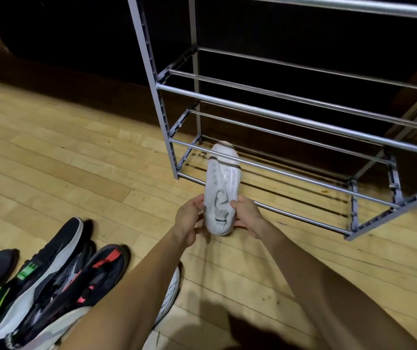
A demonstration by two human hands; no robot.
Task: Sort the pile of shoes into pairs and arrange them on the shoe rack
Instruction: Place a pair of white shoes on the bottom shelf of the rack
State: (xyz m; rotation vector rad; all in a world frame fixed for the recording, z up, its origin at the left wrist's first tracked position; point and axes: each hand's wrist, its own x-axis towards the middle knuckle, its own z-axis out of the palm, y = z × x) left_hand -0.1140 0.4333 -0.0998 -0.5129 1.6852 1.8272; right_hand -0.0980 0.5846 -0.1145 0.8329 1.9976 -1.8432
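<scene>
- The white sneaker (221, 188) is held toe-first at the bottom tier of the shoe rack (288, 117), its toe passing under the second front rail, its heel above the front bottom rail.
- The left hand (188, 218) and right hand (249, 214) each have their grip clasped on the heel end, one per side.
- The rack's tiers to the right of the sneaker are bare rails.
- The dark sneakers (50, 281) lie piled on the wooden floor (76, 160) at lower left, well apart from the rack.
- Another white shoe (169, 291) peeks from under the left forearm.
- A dark wall stands behind the rack.

Shoe rack (290, 107) top and right end out of frame; second white sneaker (169, 296) mostly behind left forearm.
</scene>
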